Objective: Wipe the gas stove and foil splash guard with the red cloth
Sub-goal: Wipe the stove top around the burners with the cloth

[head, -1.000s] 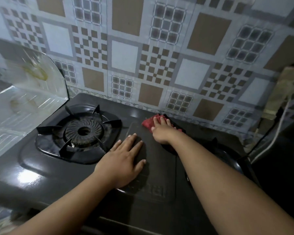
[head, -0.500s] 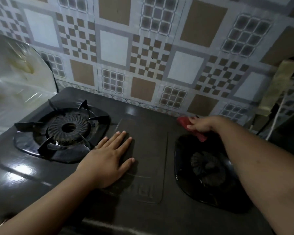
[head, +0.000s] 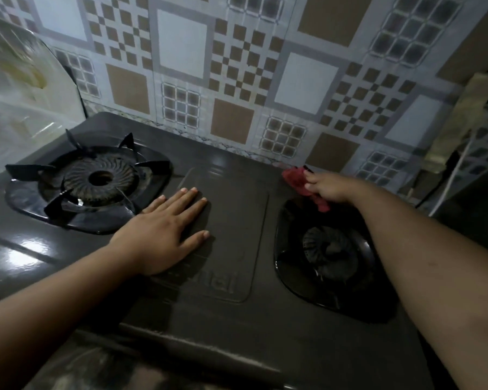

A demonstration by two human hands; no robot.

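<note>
A dark two-burner gas stove (head: 231, 327) fills the lower frame. My right hand (head: 328, 187) presses the red cloth (head: 295, 178) against the stove's back edge, just behind the right burner (head: 331, 256). Part of the cloth trails out under the hand toward the burner. My left hand (head: 164, 235) lies flat with fingers spread on the raised middle panel, beside the left burner (head: 100, 178). The shiny foil splash guard (head: 20, 102) stands at the left edge, with yellowish stains on it.
A patterned tile wall (head: 237, 80) rises right behind the stove. At the far right, a white cable (head: 452, 175) and a taped fitting (head: 457, 119) hang by a dark edge. The left burner carries a pronged pot support.
My right hand has carried the red cloth rightward along the stove's back edge, from the middle panel to behind the right burner. My left hand has stayed flat on the panel.
</note>
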